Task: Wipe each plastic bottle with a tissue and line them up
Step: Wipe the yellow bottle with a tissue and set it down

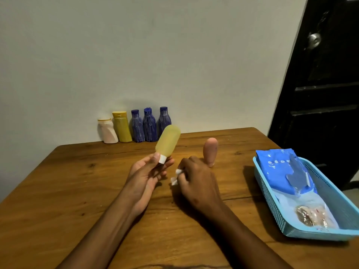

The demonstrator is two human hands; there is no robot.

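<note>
Nearest the lens, forearms over the wooden table (58,181). Right of the hands, a blue basket (272,206) with a blue packet (279,169). Beyond the hands, against the wall, a row of five bottles (136,126). Left hand (144,173) curled round the white cap of a pale yellow bottle (168,141), raised and tilted, base up. Right hand (196,181) closed on a crumpled white tissue (175,177). Just behind the right hand, a pink bottle (210,150) upright, cap down.
</note>
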